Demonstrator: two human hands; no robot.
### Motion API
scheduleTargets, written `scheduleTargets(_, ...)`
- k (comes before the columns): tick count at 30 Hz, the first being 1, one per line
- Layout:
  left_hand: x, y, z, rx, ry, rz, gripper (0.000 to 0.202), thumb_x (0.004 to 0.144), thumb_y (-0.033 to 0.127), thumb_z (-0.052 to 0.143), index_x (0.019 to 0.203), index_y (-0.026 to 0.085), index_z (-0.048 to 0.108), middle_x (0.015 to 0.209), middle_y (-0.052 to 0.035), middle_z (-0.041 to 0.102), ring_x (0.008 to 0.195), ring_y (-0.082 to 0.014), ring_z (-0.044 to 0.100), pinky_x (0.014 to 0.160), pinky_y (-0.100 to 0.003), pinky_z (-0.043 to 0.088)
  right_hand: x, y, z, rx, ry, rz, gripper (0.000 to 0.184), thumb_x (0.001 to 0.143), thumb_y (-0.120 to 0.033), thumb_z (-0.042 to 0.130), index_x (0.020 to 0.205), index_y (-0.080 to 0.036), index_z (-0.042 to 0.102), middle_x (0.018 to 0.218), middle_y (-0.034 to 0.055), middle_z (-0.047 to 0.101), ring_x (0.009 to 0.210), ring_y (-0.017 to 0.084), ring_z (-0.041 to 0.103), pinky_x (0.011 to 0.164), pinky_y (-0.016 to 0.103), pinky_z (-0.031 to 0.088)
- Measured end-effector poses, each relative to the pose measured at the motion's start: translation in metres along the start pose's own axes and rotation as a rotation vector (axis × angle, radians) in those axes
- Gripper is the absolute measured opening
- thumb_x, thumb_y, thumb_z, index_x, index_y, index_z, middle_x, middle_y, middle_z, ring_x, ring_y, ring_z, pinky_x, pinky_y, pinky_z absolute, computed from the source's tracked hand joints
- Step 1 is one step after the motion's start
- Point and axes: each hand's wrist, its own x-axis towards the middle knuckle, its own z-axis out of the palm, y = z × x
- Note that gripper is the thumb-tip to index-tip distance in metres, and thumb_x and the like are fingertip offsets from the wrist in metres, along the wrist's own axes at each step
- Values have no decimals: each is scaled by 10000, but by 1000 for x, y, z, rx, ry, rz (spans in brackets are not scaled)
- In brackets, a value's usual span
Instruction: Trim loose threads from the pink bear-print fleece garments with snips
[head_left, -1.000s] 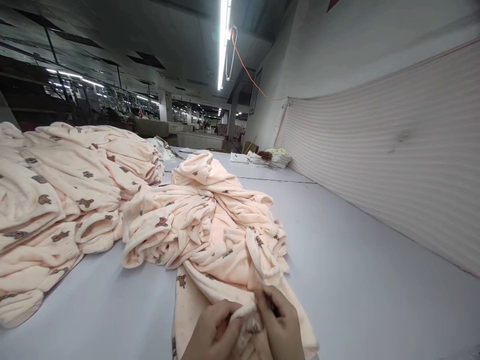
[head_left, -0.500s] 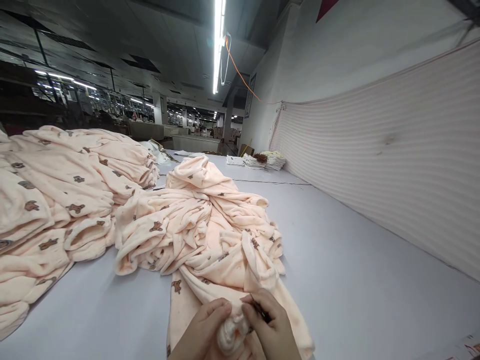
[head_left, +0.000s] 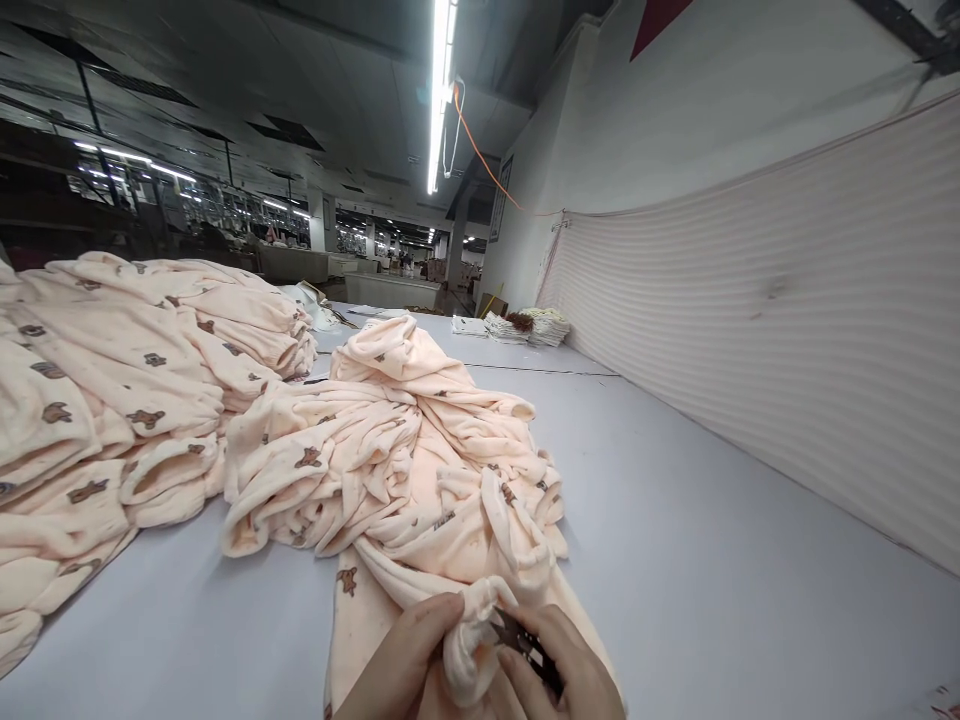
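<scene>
A pale peach fleece garment [head_left: 465,545] with small brown animal prints lies bunched on the table in front of me. My left hand [head_left: 409,650] pinches a rolled, gathered edge of it, thumb on top. In my right hand [head_left: 562,665] is a pair of dark thread snips [head_left: 529,645], their tips pointing left against the same gathered edge. Whether the blades have a thread between them is too small to tell. Part of the cloth below is hidden by both hands.
A large heap of matching fleece garments [head_left: 142,370] covers the left side. White stacked pieces [head_left: 517,326] lie at the table's far end. A striped cloth [head_left: 750,330] hangs along the right, beside the pale table [head_left: 675,520]. A lit tube lamp [head_left: 441,100] hangs above.
My right hand has shifted slightly right and turned, so the snips show more, with their tips at the gathered edge. My left hand keeps its pinch, and the edge stands up more.
</scene>
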Motion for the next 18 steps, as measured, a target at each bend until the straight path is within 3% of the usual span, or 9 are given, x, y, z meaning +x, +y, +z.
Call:
scheduleTargets(4, -3, 3, 1, 8, 5, -25, 265, 739, 383, 666, 781, 126, 710, 794, -61, 696, 842, -213, 572, 838, -316, 431, 12, -2, -8, -212, -22, -75, 215, 873, -387, 536, 991, -303, 696, 968, 8, 724, 835, 175, 689, 721, 212, 538)
scheduleTargets(9, 0, 7, -5, 33, -84, -48, 245, 778, 343, 637, 788, 111, 715, 736, -51, 679, 792, -197, 579, 795, -304, 428, 15, -1, -1, -49, 19, -41, 292, 789, -404, 641, 1044, -266, 665, 1003, 24, 709, 893, 187, 673, 759, 217, 532)
scheduleTargets(12, 3, 10, -10, 98, -87, -50, 235, 799, 336, 638, 739, 116, 691, 708, -22, 651, 713, -149, 546, 734, -267, 413, 23, -1, 5, 100, 18, 55, 247, 828, -442, 588, 865, -209, 662, 811, 21, 681, 766, 180, 643, 685, 230, 509)
scheduleTargets(14, 6, 14, -11, 164, -60, -36, 264, 822, 370, 616, 755, 121, 677, 731, -15, 647, 724, -139, 540, 727, -252, 409, 27, 1, 1, 209, 40, 172, 314, 879, -460, 516, 752, -189, 611, 707, 3, 620, 706, 160, 599, 643, 222, 482)
scheduleTargets(16, 14, 19, -10, 190, -41, 27, 289, 848, 409, 574, 776, 141, 654, 751, -8, 633, 747, -142, 548, 726, -251, 423, 24, 8, -9, 266, 70, 288, 333, 890, -473, 491, 740, -188, 577, 689, -6, 589, 688, 153, 576, 620, 220, 467)
scheduleTargets(18, 28, 23, -6, 186, -28, 123, 291, 860, 427, 546, 760, 163, 618, 749, 7, 603, 756, -142, 554, 738, -260, 444, 10, 22, -21, 210, -27, 327, 254, 868, -424, 528, 789, -193, 597, 669, -15, 591, 641, 148, 570, 594, 221, 460)
